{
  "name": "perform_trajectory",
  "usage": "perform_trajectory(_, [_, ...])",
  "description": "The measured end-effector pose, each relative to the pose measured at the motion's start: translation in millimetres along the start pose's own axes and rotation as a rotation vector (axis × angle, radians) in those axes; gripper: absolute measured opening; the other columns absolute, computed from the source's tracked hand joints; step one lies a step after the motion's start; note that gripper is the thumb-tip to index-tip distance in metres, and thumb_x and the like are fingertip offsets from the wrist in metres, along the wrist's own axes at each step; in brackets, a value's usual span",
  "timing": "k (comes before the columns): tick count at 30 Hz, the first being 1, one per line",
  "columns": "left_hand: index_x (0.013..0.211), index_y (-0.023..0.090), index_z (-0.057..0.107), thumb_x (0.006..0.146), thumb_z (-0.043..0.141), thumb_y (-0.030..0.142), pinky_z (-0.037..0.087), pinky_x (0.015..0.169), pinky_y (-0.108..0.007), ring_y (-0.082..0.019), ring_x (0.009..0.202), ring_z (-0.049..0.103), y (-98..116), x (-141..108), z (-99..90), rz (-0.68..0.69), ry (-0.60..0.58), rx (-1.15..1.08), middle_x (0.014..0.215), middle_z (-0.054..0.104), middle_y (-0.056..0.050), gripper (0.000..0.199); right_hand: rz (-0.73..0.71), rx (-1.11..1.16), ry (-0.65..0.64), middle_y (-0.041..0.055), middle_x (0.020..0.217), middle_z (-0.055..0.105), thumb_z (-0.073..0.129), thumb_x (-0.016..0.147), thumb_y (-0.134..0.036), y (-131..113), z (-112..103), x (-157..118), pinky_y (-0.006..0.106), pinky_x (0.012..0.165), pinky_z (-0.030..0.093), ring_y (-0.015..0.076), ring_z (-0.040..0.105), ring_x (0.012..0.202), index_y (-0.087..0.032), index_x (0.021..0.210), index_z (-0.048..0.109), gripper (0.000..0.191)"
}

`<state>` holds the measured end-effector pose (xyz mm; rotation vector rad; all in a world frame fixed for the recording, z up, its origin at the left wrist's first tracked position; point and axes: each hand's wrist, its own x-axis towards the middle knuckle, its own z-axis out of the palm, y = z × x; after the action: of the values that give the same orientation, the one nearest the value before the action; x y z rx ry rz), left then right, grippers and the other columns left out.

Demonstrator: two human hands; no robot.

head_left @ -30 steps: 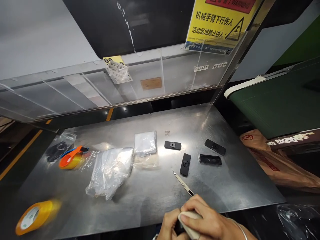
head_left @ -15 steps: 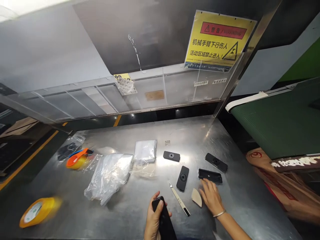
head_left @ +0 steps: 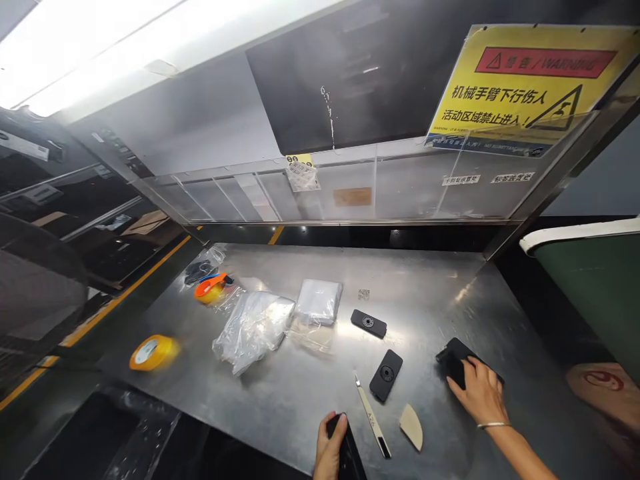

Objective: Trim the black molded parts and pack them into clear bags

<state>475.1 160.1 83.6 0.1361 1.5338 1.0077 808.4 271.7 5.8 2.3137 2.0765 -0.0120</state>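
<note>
Since the earlier view, my right grip [head_left: 480, 393] has moved right across the stainless steel surface [head_left: 440, 300] and now lies closed over a black rectangular casing [head_left: 456, 363], fingers pressed on top of it. I cannot tell whether a second black piece lies under it. My left grip [head_left: 330, 447] stays near the surface's front edge, wrapped around a long black block [head_left: 346, 453] whose lower end runs out of the head view.

Between my hands, a slim steel craft knife [head_left: 373, 417] lies angled on the surface, with a cream-coloured curved wedge [head_left: 411, 427] just beside it. Above them sits a black flat plate with a round centre [head_left: 386, 375], and farther up a matching black plate [head_left: 367, 323] lies on its side of the surface.

To the left are a crumpled clear plastic bag [head_left: 253, 330], a folded translucent packet [head_left: 319, 301], a small orange plastic tool [head_left: 210, 290] and a roll of yellow tape [head_left: 151, 352]. A yellow warning sign [head_left: 520, 87] hangs on the clear panel beyond the surface.
</note>
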Motion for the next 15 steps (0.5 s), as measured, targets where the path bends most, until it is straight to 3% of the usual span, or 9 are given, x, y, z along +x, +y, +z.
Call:
perform_trajectory(2, [0.116, 0.019, 0.038, 0.057, 0.066, 0.064, 0.05, 0.074, -0.032, -0.026, 0.084, 0.065, 5, 12, 11.6, 0.084, -0.02, 0.114, 0.092, 0.063, -0.009, 0.079, 0.067, -0.037, -0.034, 0.0177, 0.13, 0.042, 0.052, 0.082, -0.039, 8, -4, 14, 0.041, 0.095, 0.035, 0.0283, 0.041, 0.117, -0.006, 0.118, 0.049, 0.05])
perform_trajectory(5, [0.12, 0.015, 0.035, 0.064, 0.067, 0.051, 0.046, 0.084, -0.03, -0.023, 0.093, 0.062, 18, 34, 44.1, 0.224, -0.063, 0.343, 0.098, 0.062, -0.01, 0.074, 0.126, -0.075, -0.102, 0.0156, 0.126, 0.046, 0.057, 0.079, -0.034, 15, -10, 31, 0.038, 0.094, 0.036, 0.0255, 0.044, 0.114, -0.007, 0.124, 0.043, 0.054])
perform_trajectory(9, [0.124, 0.011, 0.037, 0.057, 0.073, 0.036, 0.042, 0.088, -0.031, -0.025, 0.1, 0.057, 31, 65, 93.0, 0.364, -0.116, 0.687, 0.106, 0.059, -0.012, 0.079, 0.216, -0.113, -0.19, 0.0135, 0.119, 0.051, 0.057, 0.08, -0.033, 13, -18, 43, 0.04, 0.09, 0.038, 0.0249, 0.048, 0.109, -0.01, 0.132, 0.035, 0.061])
perform_trajectory(12, [0.123, 0.012, 0.041, 0.056, 0.072, 0.029, 0.041, 0.089, -0.035, -0.029, 0.103, 0.055, 30, 78, 115.7, 0.421, -0.164, 0.963, 0.117, 0.052, -0.014, 0.075, 0.269, -0.093, -0.274, 0.0104, 0.117, 0.052, 0.059, 0.08, -0.035, 2, -24, 36, 0.044, 0.092, 0.038, 0.0243, 0.049, 0.108, -0.014, 0.129, 0.041, 0.056])
perform_trajectory(15, [0.123, 0.009, 0.04, 0.068, 0.06, 0.025, 0.042, 0.085, -0.038, -0.03, 0.099, 0.057, 25, 83, 125.2, 0.471, -0.215, 1.234, 0.118, 0.047, -0.016, 0.06, 0.323, -0.007, -0.315, 0.0095, 0.129, 0.044, 0.058, 0.082, -0.039, -14, -26, 12, 0.046, 0.093, 0.039, 0.0249, 0.046, 0.113, -0.02, 0.132, 0.038, 0.057])
